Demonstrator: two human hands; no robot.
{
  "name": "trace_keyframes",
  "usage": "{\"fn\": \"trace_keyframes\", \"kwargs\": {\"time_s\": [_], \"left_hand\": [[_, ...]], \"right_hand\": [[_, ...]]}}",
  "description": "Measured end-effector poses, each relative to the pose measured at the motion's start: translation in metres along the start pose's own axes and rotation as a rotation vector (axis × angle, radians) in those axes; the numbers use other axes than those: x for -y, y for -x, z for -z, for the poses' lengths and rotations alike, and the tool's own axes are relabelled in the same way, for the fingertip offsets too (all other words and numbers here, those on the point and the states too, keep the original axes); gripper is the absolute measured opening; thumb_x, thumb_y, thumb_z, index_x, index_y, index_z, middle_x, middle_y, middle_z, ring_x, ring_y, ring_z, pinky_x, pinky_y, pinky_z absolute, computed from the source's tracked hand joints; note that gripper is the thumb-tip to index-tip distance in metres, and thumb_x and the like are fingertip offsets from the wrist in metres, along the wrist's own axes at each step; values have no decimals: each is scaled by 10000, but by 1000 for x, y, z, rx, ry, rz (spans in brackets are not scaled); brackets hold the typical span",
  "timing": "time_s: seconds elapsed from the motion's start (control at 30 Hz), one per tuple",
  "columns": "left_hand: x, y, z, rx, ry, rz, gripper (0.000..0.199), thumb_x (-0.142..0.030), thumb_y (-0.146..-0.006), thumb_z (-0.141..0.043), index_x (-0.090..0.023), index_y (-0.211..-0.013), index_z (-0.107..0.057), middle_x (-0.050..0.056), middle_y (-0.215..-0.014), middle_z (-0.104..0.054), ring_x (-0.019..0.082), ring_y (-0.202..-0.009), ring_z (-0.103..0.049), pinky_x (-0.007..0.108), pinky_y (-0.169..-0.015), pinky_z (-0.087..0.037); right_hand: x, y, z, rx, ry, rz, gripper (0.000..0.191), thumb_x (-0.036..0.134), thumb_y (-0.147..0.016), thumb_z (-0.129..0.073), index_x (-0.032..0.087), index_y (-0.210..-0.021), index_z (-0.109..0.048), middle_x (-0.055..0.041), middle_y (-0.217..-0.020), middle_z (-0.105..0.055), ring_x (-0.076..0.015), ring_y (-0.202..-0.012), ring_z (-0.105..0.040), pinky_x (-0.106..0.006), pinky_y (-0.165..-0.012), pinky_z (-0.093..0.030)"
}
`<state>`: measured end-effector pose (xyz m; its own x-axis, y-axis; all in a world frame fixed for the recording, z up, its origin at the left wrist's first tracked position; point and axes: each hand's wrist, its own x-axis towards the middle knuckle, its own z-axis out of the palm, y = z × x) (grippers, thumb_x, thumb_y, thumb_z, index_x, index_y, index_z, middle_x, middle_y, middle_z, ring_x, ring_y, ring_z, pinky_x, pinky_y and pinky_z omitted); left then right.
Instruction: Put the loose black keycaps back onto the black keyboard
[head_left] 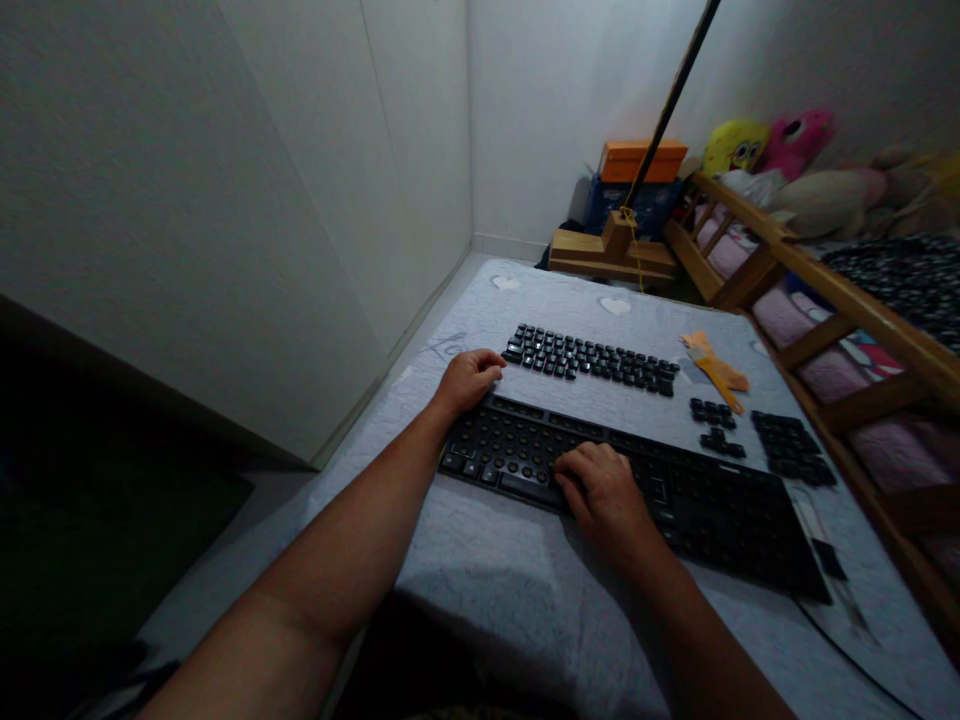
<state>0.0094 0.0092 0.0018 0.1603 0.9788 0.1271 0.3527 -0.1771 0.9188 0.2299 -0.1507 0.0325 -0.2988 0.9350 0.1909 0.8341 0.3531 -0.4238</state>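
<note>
Seemingly near the end of stripping, mostly bare on pale cloth (pixel 487 560): a black keyboard (pixel 686 495), with space bar (pixel 532 490) and a few bottom-row caps (pixel 471 468) still on; beyond, loose keycaps (pixel 589 360). At their left end, a curled left hand (pixel 471 378); over the keyboard, a half-closed right hand (pixel 600 485); any grip impossible to tell.

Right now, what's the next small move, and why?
Probably pinch the nearest loose keycap with the left hand: it sits beside the left end of the keycap rows, while the right hand is over the keyboard, where many keys are uncapped.
</note>
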Motion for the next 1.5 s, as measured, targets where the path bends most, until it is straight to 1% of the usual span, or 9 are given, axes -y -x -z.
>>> {"fn": "trace_keyframes", "kwargs": {"time_s": [0.17, 0.4, 0.53, 0.67, 0.9, 1.07, 1.23, 1.37, 1.5], "left_hand": [[-1, 0, 0, -2, 7, 9, 265, -292, -710, -565, -150, -886, -704, 25, -744, -686, 163, -707, -619, 283, -705, -473], [-1, 0, 0, -5, -5, 13, 266, -285, -715, -566, -147, -895, -705, 24, -739, -688, 161, -699, -619, 284, -705, -471], [0, 0, 1, -5, -24, -1, 266, -284, -721, -563, -147, -898, -707, 26, -744, -694, 164, -712, -629, 286, -721, -472], [-1, 0, 0, -8, -13, 16, 268, -298, -720, -559, -154, -893, -705, 29, -761, -703, 167, -720, -635, 286, -719, -477], [-2, 0, 0, -11, -2, 21, 270, -300, -717, -568, -153, -896, -706, 28, -753, -701, 162, -698, -632, 282, -709, -485], [0, 0, 1, -8, -13, 2, 263, -294, -730, -566, -149, -897, -707, 27, -751, -701, 163, -716, -641, 283, -733, -483], [0, 0, 1, -14, -6, -2, 264, -296, -728, -567, -146, -893, -707, 29, -747, -699, 166, -717, -641, 283, -724, -482], [-2, 1, 1, -16, -16, 7, 263, -299, -722, -569, -149, -887, -708, 30, -753, -705, 166, -712, -637, 286, -729, -484], [0, 0, 1, -13, -12, 11, 272, -303, -717, -568, -153, -895, -707, 29, -754, -703, 166, -713, -633, 280, -714, -478]], "right_hand": [[2, 0, 0, -3, 107, -7, 109, 169, -903, -560, 219, -868, -651, -56, -893, -628, -227, -881, -519, -358, -790, -340], [2, -2, -1, 19, 179, 7, 101, 162, -904, -570, 213, -861, -645, -51, -875, -625, -228, -867, -517, -359, -790, -330], [3, -5, -4, 15, 231, 10, 84, 199, -906, -594, 217, -840, -641, -53, -862, -631, -237, -865, -512, -358, -780, -317], [5, -7, -6, 16, 277, 21, 95, 182, -908, -587, 220, -837, -637, -56, -854, -634, -237, -845, -499, -356, -758, -301], [7, -6, -8, 15, 311, 29, 108, 186, -918, -564, 236, -851, -633, -64, -850, -622, -240, -848, -489, -361, -746, -292], [8, -6, -8, 55, 320, 22, 91, 194, -917, -565, 234, -869, -631, -68, -871, -624, -247, -861, -493, -371, -751, -299], [12, -8, -4, 73, 309, 31, 123, 178, -929, -534, 229, -868, -628, -72, -876, -633, -246, -866, -500, -371, -760, -304], [12, -10, -2, 94, 317, 35, 127, 160, -919, -543, 226, -856, -631, -72, -881, -640, -250, -870, -503, -370, -754, -294], [12, -12, 0, 127, 324, 33, 143, 153, -925, -523, 225, -885, -640, -71, -900, -640, -244, -880, -499, -363, -750, -280]]}}
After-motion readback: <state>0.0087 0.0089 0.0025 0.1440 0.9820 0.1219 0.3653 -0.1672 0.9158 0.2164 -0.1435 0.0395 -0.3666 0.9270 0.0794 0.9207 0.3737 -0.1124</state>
